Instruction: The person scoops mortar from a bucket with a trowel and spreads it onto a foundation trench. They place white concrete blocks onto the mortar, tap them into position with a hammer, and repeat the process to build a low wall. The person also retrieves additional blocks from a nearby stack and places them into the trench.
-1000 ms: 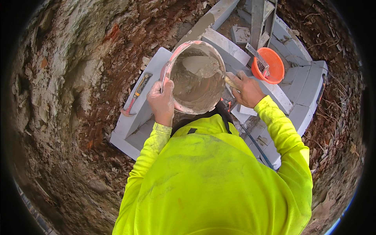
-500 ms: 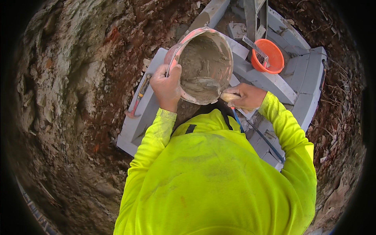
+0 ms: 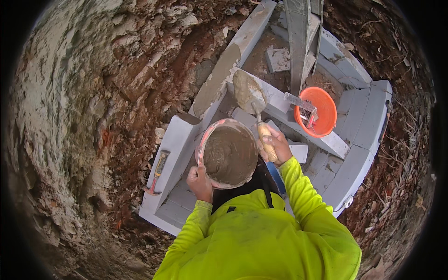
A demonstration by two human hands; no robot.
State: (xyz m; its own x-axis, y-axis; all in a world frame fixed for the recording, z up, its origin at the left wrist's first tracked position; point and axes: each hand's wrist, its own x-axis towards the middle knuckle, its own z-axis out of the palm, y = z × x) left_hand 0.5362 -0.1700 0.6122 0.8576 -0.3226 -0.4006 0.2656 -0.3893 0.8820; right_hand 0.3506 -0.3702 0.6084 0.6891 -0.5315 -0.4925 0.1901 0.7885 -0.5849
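Note:
My left hand (image 3: 200, 182) grips the near left rim of a mortar-smeared, reddish bucket (image 3: 203, 148). Wet grey mortar (image 3: 228, 156) fills much of it. In my right hand (image 3: 278, 147) is the wooden handle of a trowel (image 3: 255, 108), its blade pointing away from me and loaded with mortar. That blade is beyond the bucket's far right side, over the pale block walls. Farther off, a band of mortar (image 3: 218, 77) coats the top of a long grey block wall (image 3: 254, 29).
An orange bucket (image 3: 330, 112) holding metal tools sits to the right. A hammer (image 3: 158, 171) lies on the left block ledge. Metal beams (image 3: 298, 37) rise at the far side. Rough rock and soil (image 3: 93, 116) flank the left; a curved block wall (image 3: 357, 126) bounds the right.
The trowel blade has come up out of the bucket with mortar on it and swung away from me. The bucket has shifted nearer and is tilted less.

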